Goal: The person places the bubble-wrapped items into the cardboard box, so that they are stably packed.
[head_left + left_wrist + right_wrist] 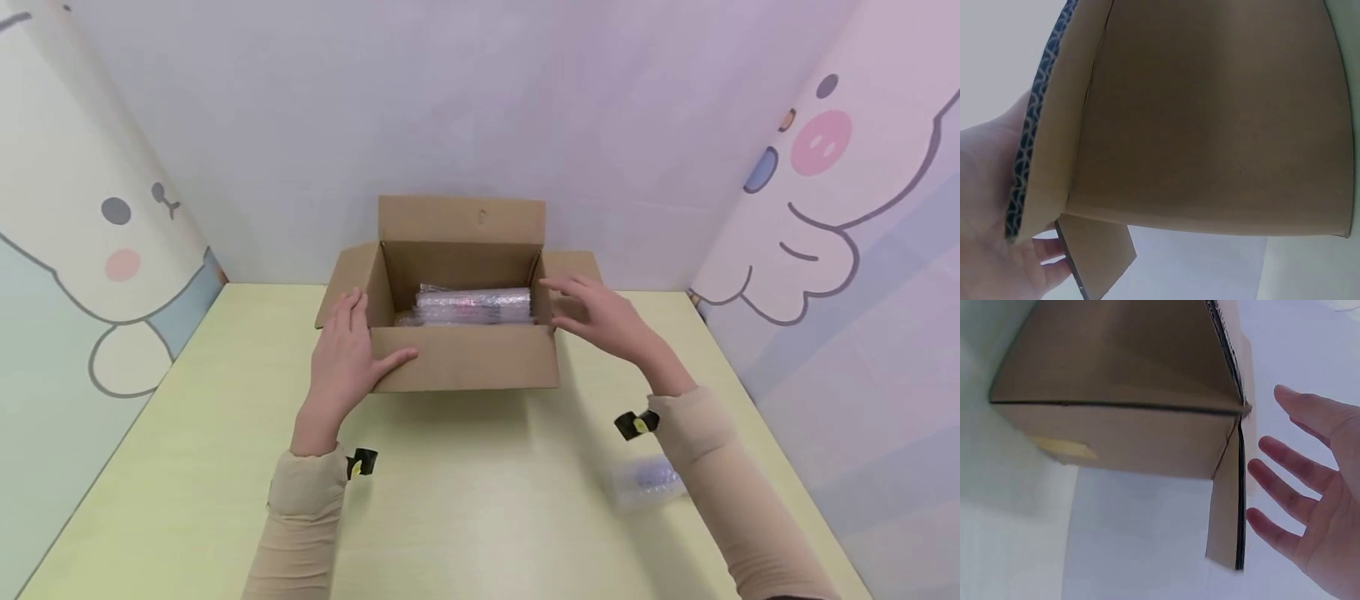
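A cardboard box point(465, 360) stands at the back of the table with its flaps folded outward. Inside it lie bubble-wrapped packages point(474, 304). My left hand point(341, 362) rests at the box's front left corner, its thumb out over the front flap and its fingers along the left flap point(349, 279). In the left wrist view, the front flap hides part of that hand point(988, 200). Beside the right flap point(573, 264), my right hand point(611, 323) hovers with fingers spread and nothing between them. The right wrist view shows its fingertips close to that flap's edge.
Another bubble-wrapped package point(637, 483) lies on the yellowish table point(465, 517) at the front right, partly behind my right sleeve. A pale wall point(465, 108) rises right behind the box, and cartoon-printed panels point(817, 217) flank both sides.
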Available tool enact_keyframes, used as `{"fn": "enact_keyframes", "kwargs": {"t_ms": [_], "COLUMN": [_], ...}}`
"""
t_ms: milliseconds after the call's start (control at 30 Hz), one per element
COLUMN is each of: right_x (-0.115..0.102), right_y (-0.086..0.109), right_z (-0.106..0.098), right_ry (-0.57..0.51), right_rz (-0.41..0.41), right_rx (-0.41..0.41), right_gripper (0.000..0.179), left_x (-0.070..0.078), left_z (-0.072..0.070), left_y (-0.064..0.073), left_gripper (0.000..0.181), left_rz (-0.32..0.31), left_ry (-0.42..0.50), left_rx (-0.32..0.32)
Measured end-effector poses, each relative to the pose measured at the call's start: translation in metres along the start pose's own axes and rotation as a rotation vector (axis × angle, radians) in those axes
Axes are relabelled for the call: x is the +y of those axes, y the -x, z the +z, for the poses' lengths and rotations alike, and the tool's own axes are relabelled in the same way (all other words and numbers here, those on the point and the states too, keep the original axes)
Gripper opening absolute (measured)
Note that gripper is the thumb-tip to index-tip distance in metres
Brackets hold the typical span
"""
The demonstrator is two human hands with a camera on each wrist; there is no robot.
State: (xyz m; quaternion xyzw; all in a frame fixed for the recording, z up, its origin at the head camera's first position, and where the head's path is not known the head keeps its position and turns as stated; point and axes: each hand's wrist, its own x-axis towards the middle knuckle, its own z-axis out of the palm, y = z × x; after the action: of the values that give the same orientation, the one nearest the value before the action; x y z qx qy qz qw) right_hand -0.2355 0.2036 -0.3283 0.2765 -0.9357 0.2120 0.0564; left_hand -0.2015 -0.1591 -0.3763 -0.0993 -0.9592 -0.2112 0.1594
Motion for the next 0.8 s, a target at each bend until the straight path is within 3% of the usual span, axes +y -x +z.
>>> {"fn": "enact_keyframes", "kwargs": {"t_ms": [400,800], "right_x": [0.036,0.063], "right_y": [0.083,0.149], "right_z": [0.006,0.017], "right_ry": [-0.048,-0.052], "right_rz": [-0.135,-0.042], "right_rx": [0.154,0.099], "right_gripper": [0.06,0.063], "left_x": [-0.002,-0.001], "left_z": [0.007,0.008], "left_y": [0.002,0.005], "left_gripper": [0.113,0.113], "left_rz": [0.004,-0.002], "left_ry": [0.004,-0.001], "left_rx": [0.073,0.087]}}
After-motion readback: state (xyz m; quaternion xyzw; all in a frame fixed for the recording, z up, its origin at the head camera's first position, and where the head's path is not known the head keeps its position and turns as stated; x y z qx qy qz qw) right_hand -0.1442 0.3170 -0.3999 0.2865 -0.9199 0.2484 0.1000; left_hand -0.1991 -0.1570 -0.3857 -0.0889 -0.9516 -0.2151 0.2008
